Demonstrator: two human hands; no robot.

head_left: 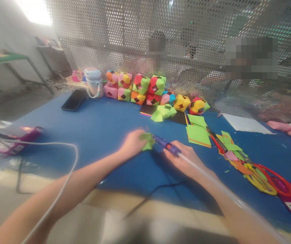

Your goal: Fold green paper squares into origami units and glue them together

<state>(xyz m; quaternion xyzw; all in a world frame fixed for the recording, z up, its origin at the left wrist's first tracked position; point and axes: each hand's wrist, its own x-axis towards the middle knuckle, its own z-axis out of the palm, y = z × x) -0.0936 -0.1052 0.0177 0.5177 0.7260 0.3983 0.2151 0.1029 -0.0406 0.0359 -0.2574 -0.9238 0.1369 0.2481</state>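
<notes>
Over the middle of the blue table [94, 125], my left hand [132, 141] is closed on a small folded green paper piece [148, 140]. My right hand [186, 157] grips a purple glue gun [164, 144], its tip pointing left at the green paper; whether the two touch is hard to tell. A long translucent glue stick [211, 178] trails from the gun's back along my right forearm. Beyond my hands lies a larger folded green paper shape [163, 112] on a stack of black sheets [179, 117]. To the right are green paper squares [198, 135].
Several colourful folded paper balls [140, 84] line the back before a perforated metal screen [125, 40]. A phone [74, 100] and white cup [94, 83] stand left. Purple power strips [20, 140] lie at both sides, a white cable [66, 145] crosses left, and scissors [261, 179] lie right.
</notes>
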